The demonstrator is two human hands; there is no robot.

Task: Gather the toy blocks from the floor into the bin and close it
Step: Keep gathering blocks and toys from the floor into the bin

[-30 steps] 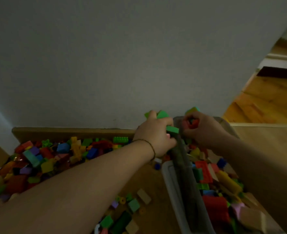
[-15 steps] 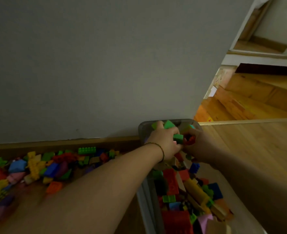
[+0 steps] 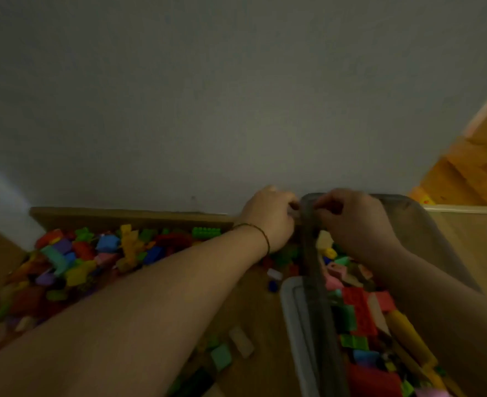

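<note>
In the head view we find the left hand [image 3: 268,219] and right hand [image 3: 354,222] curled either side of the bin [image 3: 312,282] wall at its far corner; whether they pinch anything we cannot tell. Many toy blocks [image 3: 93,253] lie heaped on the floor [image 3: 259,310] to its left, so we judge gathering unfinished: next, reach left and scoop

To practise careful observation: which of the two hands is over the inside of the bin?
The right hand, above the blocks inside the bin; the left hand is outside its rim, towards the floor pile.
</note>
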